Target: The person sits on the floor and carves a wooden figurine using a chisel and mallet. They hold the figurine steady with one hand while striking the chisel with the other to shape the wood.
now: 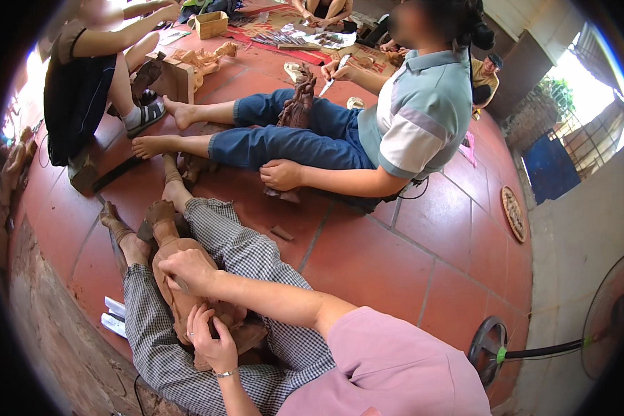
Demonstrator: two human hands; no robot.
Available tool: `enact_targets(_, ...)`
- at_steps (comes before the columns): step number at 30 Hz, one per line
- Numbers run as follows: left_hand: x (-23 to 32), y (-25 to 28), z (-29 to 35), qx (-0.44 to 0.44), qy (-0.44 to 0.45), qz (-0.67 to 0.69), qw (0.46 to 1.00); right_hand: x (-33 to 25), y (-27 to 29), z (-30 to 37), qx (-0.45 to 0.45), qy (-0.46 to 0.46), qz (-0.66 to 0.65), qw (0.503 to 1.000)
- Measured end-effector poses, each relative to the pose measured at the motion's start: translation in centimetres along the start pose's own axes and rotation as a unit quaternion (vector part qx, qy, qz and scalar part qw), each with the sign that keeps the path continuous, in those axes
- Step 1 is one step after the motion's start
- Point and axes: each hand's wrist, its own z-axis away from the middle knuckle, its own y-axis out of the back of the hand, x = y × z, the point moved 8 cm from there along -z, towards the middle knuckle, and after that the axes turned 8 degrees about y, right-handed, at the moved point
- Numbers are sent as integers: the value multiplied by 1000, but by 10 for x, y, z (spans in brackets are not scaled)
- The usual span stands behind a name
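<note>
A reddish-brown wooden carving of a figure (180, 251) lies across my lap, between my legs in checked trousers. Closed in a fist over its upper part is my right hand (191, 272), with a small greyish thing showing between the fingers; its kind is not clear. Nearer to me, my left hand (213, 341), wearing a ring and a bracelet, presses on the carving with bent fingers curled over it. My hands hide part of the carved surface. The carving's far end narrows to a darker knob (159, 213) near my feet.
A person in a striped polo shirt (423, 104) sits just beyond, holding a knife-like tool (333, 73) and a dark carving (298, 104). Another person (83, 76) sits at far left. Wood chip (282, 233) on the tiles, fan (607, 312) at right, white papers (116, 315) at left.
</note>
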Motion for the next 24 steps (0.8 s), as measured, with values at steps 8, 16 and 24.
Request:
enact_targets(8, -3, -2, 2, -6, -1, -12, 1000, 2, 2, 0, 27, -11, 5, 1000)
enact_targets(16, -5, 1, -2, 20, -9, -2, 1000, -2, 3, 9, -9, -8, 31, 999)
enact_targets(24, -5, 8, -5, 36, 3, 23, 999, 6, 22, 29, -14, -60, -114, 992)
